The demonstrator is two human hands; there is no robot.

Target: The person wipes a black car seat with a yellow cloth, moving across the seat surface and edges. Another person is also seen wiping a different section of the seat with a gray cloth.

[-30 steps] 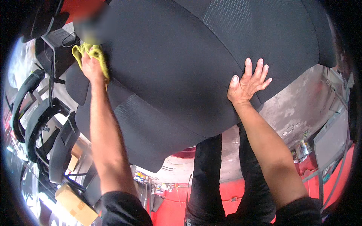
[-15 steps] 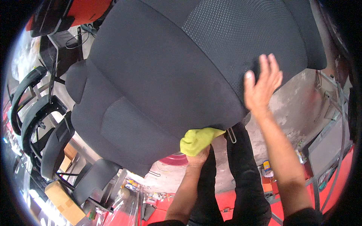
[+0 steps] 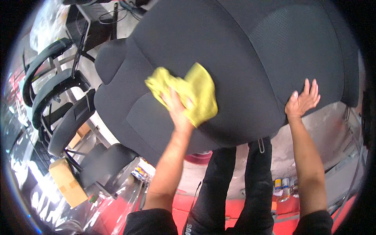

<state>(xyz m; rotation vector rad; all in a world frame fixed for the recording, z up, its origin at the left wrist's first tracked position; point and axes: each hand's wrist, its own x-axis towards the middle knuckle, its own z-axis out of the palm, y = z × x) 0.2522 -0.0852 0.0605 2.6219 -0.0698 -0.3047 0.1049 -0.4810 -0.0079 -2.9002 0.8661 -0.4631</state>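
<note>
A large black fabric car seat bench (image 3: 196, 35), with seams and patterned panels, stretches across the view before me. My left hand (image 3: 178, 109) is closed on a yellow cloth (image 3: 204, 94), which lies bunched over the left part of the seat; one corner is blurred by motion. Part of the fingers is hidden in its folds. My right hand (image 3: 300, 104) rests on the right part of the seat near its front edge, fingers stretched out and slightly spread, holding nothing. A thin metal wire loop (image 3: 261, 146) sticks out below the seat edge, in front of my leg.
Curved black plastic parts (image 3: 58, 96) hang in a row at the left. Below them are a cardboard box (image 3: 67, 183), a dark seat-like pad (image 3: 107, 162) and clear plastic sheeting (image 3: 51, 211). Small bottles (image 3: 278, 184) stand beyond my right leg.
My left hand has lifted the cloth from the seat's front edge up and left onto its surface, spreading it. The right hand appears lower and farther right; the whole view has shifted.
</note>
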